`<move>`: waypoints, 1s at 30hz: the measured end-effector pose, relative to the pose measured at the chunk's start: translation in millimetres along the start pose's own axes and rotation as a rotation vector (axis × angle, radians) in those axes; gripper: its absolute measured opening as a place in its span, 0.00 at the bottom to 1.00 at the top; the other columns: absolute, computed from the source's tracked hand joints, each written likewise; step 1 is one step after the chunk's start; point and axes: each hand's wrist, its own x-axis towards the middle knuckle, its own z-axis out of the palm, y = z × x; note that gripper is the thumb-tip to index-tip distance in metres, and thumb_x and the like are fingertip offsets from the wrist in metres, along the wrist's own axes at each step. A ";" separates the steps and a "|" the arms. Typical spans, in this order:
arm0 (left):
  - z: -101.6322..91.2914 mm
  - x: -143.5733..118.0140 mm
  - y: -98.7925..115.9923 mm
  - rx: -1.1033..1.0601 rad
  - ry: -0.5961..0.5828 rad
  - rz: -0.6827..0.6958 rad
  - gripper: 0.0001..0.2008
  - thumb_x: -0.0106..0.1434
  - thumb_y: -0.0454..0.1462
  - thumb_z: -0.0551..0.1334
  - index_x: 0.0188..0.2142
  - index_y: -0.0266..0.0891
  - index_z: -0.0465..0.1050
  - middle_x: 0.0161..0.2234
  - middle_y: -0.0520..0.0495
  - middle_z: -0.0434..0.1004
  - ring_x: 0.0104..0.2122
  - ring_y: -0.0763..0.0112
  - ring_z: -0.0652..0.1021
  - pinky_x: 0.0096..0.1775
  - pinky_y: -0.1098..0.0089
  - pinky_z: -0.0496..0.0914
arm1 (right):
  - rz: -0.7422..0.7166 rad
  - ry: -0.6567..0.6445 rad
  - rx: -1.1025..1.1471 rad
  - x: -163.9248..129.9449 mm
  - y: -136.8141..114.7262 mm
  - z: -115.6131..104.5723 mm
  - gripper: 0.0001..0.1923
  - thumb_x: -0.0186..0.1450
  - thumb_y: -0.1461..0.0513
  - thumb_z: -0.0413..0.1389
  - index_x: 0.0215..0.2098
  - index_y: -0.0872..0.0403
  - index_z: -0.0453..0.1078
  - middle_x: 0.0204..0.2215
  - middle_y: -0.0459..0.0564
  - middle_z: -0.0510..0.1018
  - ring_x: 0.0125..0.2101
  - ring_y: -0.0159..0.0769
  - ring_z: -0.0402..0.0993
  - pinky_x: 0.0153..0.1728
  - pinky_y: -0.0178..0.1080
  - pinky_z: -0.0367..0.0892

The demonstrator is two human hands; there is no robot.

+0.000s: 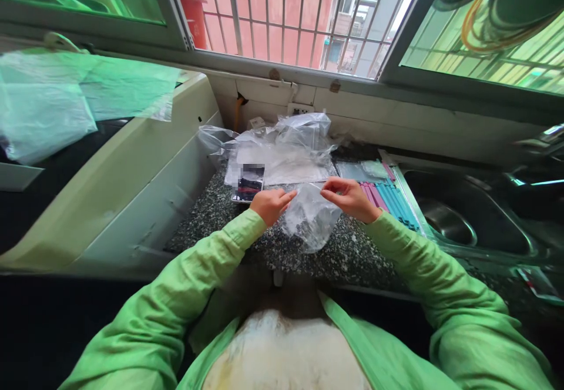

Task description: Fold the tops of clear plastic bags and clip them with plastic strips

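Observation:
Between my hands a clear plastic bag (312, 219) hangs over the speckled counter. My left hand (272, 204) pinches its upper left edge, and my right hand (350, 197) pinches the upper right edge. Just behind my left hand lies a phone (249, 183), its screen partly blurred. A heap of clear plastic bags (282, 149) covers the counter behind. Close to my right wrist are pink strips (373, 195) and teal strips (399, 202) in a row; their exact kind is unclear.
A steel sink (453, 219) with a tap is on the right. To the left stands a pale stove side panel (145, 161), with plastic sheets (127, 84) lying over the stove. A barred window (282, 14) is at the back, above a wall socket (301, 108).

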 end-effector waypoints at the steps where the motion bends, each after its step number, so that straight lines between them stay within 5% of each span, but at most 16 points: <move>1: 3.9 4.7 0.7 -0.004 0.021 0.009 0.12 0.59 0.39 0.54 0.40 0.43 0.73 0.20 0.50 0.71 0.19 0.75 0.68 0.21 0.73 0.54 | 0.004 -0.003 0.007 -2.2 -1.6 -2.1 0.10 0.56 0.58 0.54 0.23 0.57 0.66 0.21 0.45 0.68 0.23 0.27 0.60 0.26 0.34 0.59; 6: 5.1 10.0 4.6 -0.082 0.125 0.007 0.15 0.62 0.39 0.51 0.26 0.41 0.74 0.15 0.52 0.63 0.17 0.78 0.63 0.21 0.74 0.51 | 0.044 0.000 0.042 -14.8 -7.2 -16.1 0.10 0.56 0.57 0.55 0.24 0.57 0.66 0.21 0.44 0.68 0.24 0.26 0.60 0.26 0.33 0.59; 11: -8.2 1.1 4.0 -0.325 0.128 -0.133 0.12 0.58 0.38 0.53 0.26 0.38 0.73 0.18 0.52 0.67 0.19 0.79 0.64 0.23 0.75 0.55 | -0.002 0.047 0.022 -24.6 -6.3 -33.1 0.08 0.57 0.59 0.55 0.25 0.56 0.67 0.22 0.45 0.68 0.25 0.27 0.62 0.27 0.34 0.59; 15: -15.9 27.0 -0.7 -0.719 -0.145 -0.476 0.11 0.54 0.40 0.56 0.28 0.34 0.73 0.15 0.54 0.63 0.17 0.79 0.62 0.22 0.75 0.56 | -0.114 0.012 -0.017 -28.6 -9.6 -40.6 0.06 0.58 0.60 0.55 0.25 0.55 0.67 0.24 0.46 0.69 0.27 0.28 0.63 0.28 0.35 0.61; 20: -15.6 80.7 6.4 -1.111 -0.651 -0.699 0.18 0.54 0.48 0.56 0.25 0.34 0.71 0.11 0.58 0.51 0.12 0.81 0.55 0.17 0.75 0.49 | -0.229 -0.043 -0.107 -33.5 -24.2 -39.0 0.05 0.58 0.63 0.54 0.25 0.55 0.67 0.24 0.46 0.69 0.28 0.29 0.63 0.30 0.36 0.62; 23: -13.2 92.0 19.0 -1.240 -0.796 -0.795 0.17 0.51 0.47 0.60 0.19 0.35 0.67 0.10 0.59 0.49 0.11 0.83 0.52 0.16 0.76 0.45 | -0.261 -0.057 -0.154 -37.4 -29.1 -39.0 0.05 0.59 0.63 0.53 0.25 0.55 0.66 0.24 0.47 0.70 0.28 0.29 0.64 0.31 0.37 0.62; 26: -14.2 87.5 24.4 -1.366 -0.730 -0.846 0.14 0.48 0.40 0.65 0.17 0.35 0.63 0.09 0.59 0.50 0.10 0.85 0.52 0.15 0.77 0.45 | -0.251 -0.045 -0.184 -41.8 -28.1 -43.4 0.05 0.59 0.64 0.53 0.25 0.55 0.67 0.24 0.47 0.70 0.28 0.29 0.64 0.31 0.36 0.62; 30: -22.7 74.6 12.1 -1.532 -0.465 -0.962 0.13 0.47 0.39 0.65 0.18 0.34 0.64 0.08 0.61 0.48 0.10 0.86 0.52 0.15 0.79 0.44 | -0.174 0.034 -0.196 -45.9 -20.9 -52.5 0.06 0.58 0.63 0.54 0.23 0.55 0.67 0.23 0.46 0.69 0.27 0.29 0.64 0.30 0.36 0.62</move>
